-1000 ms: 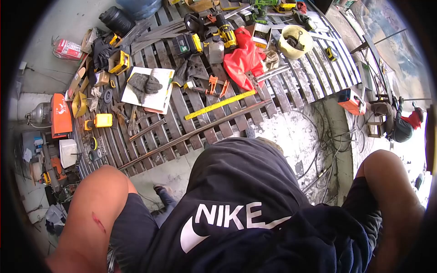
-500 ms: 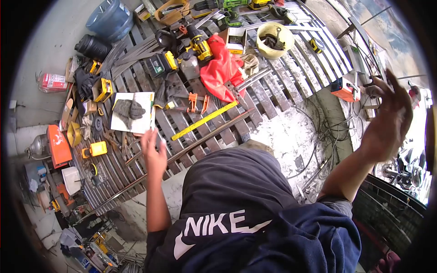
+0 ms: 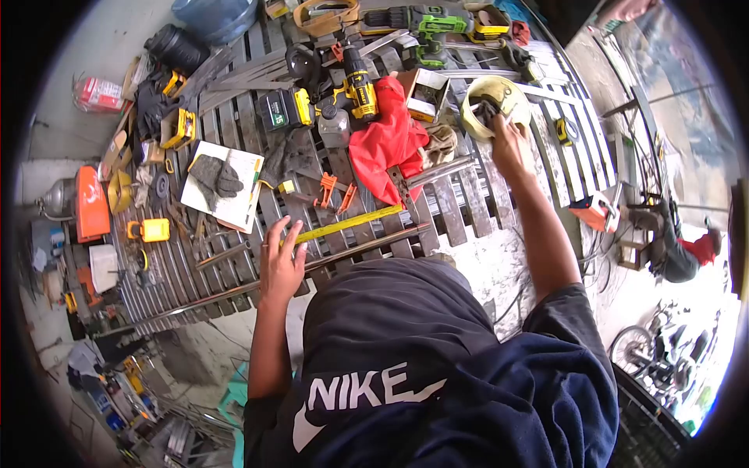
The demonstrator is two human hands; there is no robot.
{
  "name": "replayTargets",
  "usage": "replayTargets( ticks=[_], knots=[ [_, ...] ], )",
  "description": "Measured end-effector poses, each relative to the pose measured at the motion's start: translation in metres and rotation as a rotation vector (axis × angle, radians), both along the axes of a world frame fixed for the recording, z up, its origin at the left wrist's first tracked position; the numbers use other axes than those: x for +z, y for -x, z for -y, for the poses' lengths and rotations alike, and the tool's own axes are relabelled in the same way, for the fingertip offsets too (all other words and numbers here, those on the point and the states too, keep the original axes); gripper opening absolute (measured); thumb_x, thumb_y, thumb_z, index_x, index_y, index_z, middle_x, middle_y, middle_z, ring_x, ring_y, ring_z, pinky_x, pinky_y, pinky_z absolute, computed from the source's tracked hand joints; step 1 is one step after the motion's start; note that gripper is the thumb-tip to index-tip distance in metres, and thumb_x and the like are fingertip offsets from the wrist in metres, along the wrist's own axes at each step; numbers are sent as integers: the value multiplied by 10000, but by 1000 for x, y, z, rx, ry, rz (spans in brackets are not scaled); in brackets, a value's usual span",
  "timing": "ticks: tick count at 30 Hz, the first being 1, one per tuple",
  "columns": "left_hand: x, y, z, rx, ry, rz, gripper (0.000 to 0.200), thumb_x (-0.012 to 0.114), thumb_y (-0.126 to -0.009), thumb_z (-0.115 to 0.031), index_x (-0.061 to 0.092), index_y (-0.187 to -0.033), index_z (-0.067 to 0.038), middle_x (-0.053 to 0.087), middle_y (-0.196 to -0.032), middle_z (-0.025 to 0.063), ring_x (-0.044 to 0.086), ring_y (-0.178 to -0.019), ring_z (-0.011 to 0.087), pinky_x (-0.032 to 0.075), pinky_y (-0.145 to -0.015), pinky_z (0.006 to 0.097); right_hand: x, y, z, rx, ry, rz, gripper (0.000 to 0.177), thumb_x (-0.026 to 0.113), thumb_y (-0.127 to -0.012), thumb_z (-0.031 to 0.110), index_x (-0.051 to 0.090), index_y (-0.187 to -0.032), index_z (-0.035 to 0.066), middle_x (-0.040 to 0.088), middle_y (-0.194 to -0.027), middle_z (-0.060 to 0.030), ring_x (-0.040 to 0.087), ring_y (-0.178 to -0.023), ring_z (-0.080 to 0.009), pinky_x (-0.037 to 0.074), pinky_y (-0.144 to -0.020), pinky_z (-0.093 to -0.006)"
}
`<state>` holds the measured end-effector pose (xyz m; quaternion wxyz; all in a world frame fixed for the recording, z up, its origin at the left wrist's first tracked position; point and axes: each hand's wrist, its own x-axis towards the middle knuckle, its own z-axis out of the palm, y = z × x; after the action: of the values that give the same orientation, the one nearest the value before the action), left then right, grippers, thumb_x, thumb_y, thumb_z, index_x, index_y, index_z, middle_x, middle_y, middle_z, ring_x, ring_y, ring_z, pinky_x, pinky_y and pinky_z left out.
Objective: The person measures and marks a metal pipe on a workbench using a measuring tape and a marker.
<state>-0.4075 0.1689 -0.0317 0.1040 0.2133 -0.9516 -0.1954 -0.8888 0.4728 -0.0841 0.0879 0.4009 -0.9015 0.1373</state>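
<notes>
My right hand (image 3: 512, 152) reaches into a pale yellow bucket (image 3: 515, 101) holding dark metal pieces. Its fingertips are down among the pieces, too hidden to show whether they grip one. My left hand (image 3: 282, 265) hovers at the bench's front edge, fingers apart and holding nothing. Beside its fingertips lies a long yellow strip with markings (image 3: 351, 224), like a ruler. A metal bar (image 3: 374, 244) runs along the front edge. Left of the hand, a grey knitted glove (image 3: 217, 181) rests on a white book (image 3: 244, 168). Two orange clamps (image 3: 328, 189) lie beyond the strip.
Across the slatted metal bench (image 3: 460, 210) are a red cloth (image 3: 382, 148), a yellow drill (image 3: 359, 86), a green drill (image 3: 437, 31), a battery (image 3: 281, 109) and a tape measure (image 3: 566, 131). Another person (image 3: 679, 249) is at the far right, near a motorbike (image 3: 663, 343).
My right hand has swung from the raised far right across to the bucket and dipped into it. My left hand has shifted slightly right relative to the bench, toward the yellow strip.
</notes>
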Motion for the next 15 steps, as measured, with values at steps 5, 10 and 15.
replayTargets(
  ticks=[5,10,15],
  knots=[
    [-10,-43,-17,215,-9,44,452,709,-996,-114,666,-1445,-75,579,-1497,162,565,-1375,407,470,-1154,515,23,45,-67,-13,-203,29,191,536,-976,-34,560,-1126,82,776,-974,-162,741,-1021,-366,471,-1015,-527],
    [-50,-99,-62,342,29,101,452,729,-964,-81,684,-1413,-83,597,-1380,185,597,-1280,395,505,-1081,497,17,65,-115,56,-70,69,168,586,-898,-62,577,-994,75,688,-832,-157,672,-880,-403,508,-868,-492],
    [-91,-134,-77,260,-44,179,415,770,-913,-35,712,-1314,-124,579,-1146,152,608,-1082,351,532,-934,477,15,48,-109,100,-31,17,268,615,-817,-88,626,-1012,95,684,-806,-129,684,-964,-375,525,-884,-489]
  ],
)
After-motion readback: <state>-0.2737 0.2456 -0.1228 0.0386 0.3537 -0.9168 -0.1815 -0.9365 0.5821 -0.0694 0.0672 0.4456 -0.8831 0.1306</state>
